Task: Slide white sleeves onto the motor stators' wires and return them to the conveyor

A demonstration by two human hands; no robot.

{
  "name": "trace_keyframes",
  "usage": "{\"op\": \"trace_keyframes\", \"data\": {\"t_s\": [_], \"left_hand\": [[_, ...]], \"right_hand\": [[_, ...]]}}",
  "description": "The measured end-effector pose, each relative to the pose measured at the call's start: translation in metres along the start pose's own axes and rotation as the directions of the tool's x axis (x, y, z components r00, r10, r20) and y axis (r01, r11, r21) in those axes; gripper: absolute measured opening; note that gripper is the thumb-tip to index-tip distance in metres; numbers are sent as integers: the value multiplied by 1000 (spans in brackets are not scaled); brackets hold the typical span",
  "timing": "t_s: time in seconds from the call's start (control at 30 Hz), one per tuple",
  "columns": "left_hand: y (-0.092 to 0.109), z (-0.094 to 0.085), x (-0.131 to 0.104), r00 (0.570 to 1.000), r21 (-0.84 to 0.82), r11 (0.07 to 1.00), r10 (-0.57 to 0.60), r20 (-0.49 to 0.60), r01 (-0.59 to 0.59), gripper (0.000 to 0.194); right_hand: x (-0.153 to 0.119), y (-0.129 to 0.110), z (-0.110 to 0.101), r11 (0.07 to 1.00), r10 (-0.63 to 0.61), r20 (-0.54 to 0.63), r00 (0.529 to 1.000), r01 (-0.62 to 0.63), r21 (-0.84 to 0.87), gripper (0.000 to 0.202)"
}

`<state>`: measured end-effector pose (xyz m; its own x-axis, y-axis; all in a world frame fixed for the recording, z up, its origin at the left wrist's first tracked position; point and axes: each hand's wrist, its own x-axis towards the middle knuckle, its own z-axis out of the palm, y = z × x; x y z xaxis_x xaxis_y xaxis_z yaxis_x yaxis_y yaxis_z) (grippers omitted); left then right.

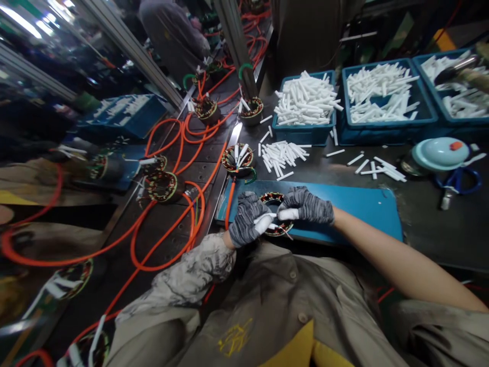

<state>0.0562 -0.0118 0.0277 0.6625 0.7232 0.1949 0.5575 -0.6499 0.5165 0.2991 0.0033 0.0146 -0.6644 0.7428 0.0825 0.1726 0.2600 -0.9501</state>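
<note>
A round wound coil ring (272, 198) lies on the blue board (344, 201) close to my body. My left hand (247, 220), in a grey striped glove with white fingertips, is closed at the ring's left side, pinching a small white tube (266, 216). From the right, my right hand (303, 205), gloved alike, has its fingers pressed together over the ring; what they hold is too small to make out. Another white piece and a thin wire show at the ring's near edge.
Blue bins (305, 133) of white tubes stand behind the board. Loose tubes (282, 155), a light-blue lidded container (439, 154) and scissors (456, 181) lie nearer. Left, orange hoses (133, 250) run among more coil rings (162, 186). Other people stand beyond.
</note>
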Motion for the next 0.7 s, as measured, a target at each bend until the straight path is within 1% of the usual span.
{"op": "trace_keyframes", "data": {"t_s": [0.07,0.1,0.13,0.17,0.2,0.23,0.27,0.3,0.33,0.37,0.4,0.47,0.53,0.57,0.6,0.67,0.7], "left_hand": [[0,-5,4,1000,60,998,16,2,-16,26],[0,-9,7,999,75,997,18,27,-20,27],[-1,-16,11,997,73,997,13,82,-19,29],[-1,-23,17,985,52,999,1,175,-10,33],[-1,-30,24,955,27,1000,-21,296,14,36],[-1,-37,31,907,14,999,-53,417,51,39],[0,-42,39,850,25,995,-91,518,91,41],[3,-46,47,801,61,991,-134,583,122,42],[7,-46,55,770,115,984,-178,612,136,42],[13,-45,62,761,177,975,-214,612,132,43],[19,-41,68,765,235,966,-234,600,110,43],[32,-31,77,788,323,946,-220,575,29,40],[39,-23,80,820,345,937,-159,550,-50,38],[39,-21,79,840,318,945,-111,532,-76,39],[36,-21,78,862,270,959,-59,503,-92,45],[24,-24,75,903,141,984,36,429,-106,67],[16,-25,75,914,85,991,61,402,-104,76]], "right_hand": [[0,-1,1,1000,13,0,1000,-13,17,34],[0,-2,2,1000,20,6,1000,-20,-3,33],[1,-3,4,998,31,10,999,-30,-59,33],[2,-6,6,987,45,8,999,-43,-153,33],[2,-8,9,961,60,-13,998,-61,-270,33],[2,-10,12,920,69,-43,997,-80,-384,33],[1,-12,15,880,66,-74,995,-93,-466,31],[-1,-13,17,862,49,-99,994,-92,-498,29],[-5,-12,19,875,19,-123,992,-76,-477,27],[-9,-11,20,910,-16,-154,988,-50,-412,27],[-15,-8,20,947,-46,-195,980,-20,-321,28],[-29,-2,19,989,-65,-302,951,21,-148,36],[-43,4,18,997,-51,-398,916,21,-79,39],[-51,5,18,996,-52,-433,900,16,-87,37],[-58,5,19,993,-62,-464,883,9,-116,34],[-70,3,23,980,-92,-499,862,-10,-198,26],[-74,1,26,971,-109,-490,865,-12,-237,24]]}}
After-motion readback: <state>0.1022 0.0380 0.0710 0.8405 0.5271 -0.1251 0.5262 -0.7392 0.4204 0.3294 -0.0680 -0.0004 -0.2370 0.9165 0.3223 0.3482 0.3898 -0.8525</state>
